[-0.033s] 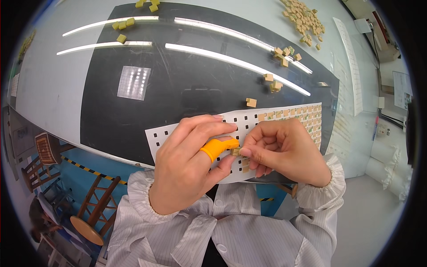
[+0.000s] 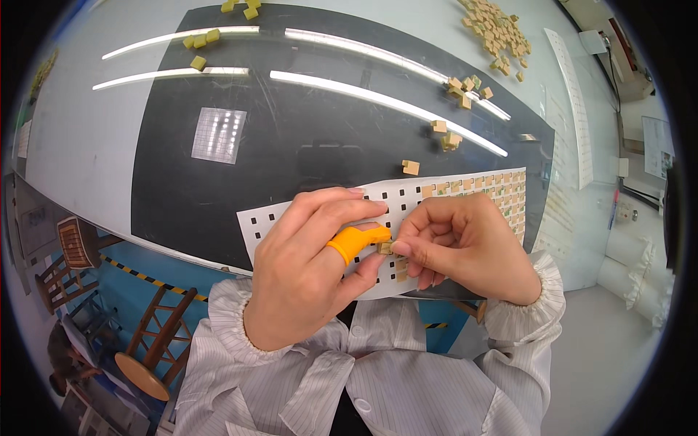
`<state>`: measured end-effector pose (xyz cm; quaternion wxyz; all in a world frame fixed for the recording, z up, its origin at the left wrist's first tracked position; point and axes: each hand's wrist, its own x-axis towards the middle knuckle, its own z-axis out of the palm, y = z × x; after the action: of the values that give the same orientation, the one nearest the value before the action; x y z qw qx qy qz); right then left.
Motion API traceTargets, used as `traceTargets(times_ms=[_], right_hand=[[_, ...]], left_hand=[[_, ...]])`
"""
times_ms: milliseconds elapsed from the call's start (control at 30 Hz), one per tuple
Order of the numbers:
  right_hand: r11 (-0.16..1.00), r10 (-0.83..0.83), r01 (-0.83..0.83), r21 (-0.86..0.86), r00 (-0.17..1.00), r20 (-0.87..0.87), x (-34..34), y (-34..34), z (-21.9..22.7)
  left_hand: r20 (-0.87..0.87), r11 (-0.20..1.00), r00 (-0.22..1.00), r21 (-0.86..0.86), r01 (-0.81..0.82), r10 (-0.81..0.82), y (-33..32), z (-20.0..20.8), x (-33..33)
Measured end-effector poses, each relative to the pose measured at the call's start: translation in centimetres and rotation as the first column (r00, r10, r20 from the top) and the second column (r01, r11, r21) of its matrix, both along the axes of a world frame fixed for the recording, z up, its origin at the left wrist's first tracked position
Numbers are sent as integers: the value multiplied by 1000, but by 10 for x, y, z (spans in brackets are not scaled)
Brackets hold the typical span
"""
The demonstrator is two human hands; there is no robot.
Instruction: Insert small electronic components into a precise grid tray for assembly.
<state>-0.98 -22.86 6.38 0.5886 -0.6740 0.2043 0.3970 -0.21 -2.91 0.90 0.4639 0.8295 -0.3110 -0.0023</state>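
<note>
My left hand (image 2: pixel 298 269) wears an orange finger sleeve (image 2: pixel 356 242) on one finger. Between that sleeve's tip and the thumb it grips a small tan block (image 2: pixel 384 248). At the block's right edge, the thumb and forefinger of my right hand (image 2: pixel 465 243) are pinched together, the other fingers curled under. Both hands are above a white sheet (image 2: pixel 251 236) with rows of black squares. Tan pieces (image 2: pixel 502 187) fill the sheet's right part in a close grid. Part of the sheet is hidden beneath my hands.
A dark mat (image 2: pixel 269 152) covers much of the table. Beyond the sheet lie a single tan block (image 2: pixel 411 168), small clusters of blocks (image 2: pixel 451 141) and a larger pile (image 2: pixel 498 33). Yellowish blocks (image 2: pixel 198 63) and a clear gridded square (image 2: pixel 218 136) are at left. A wooden stool (image 2: pixel 144 374) stands below the table.
</note>
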Motion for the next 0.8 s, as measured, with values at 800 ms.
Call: traceTargets(times_ms=[800], right_hand=[[999,27,-26,-32,998,48,-2,-2,-3]], left_hand=[[2,1000,1000,1,-7,7,-1,0,0]])
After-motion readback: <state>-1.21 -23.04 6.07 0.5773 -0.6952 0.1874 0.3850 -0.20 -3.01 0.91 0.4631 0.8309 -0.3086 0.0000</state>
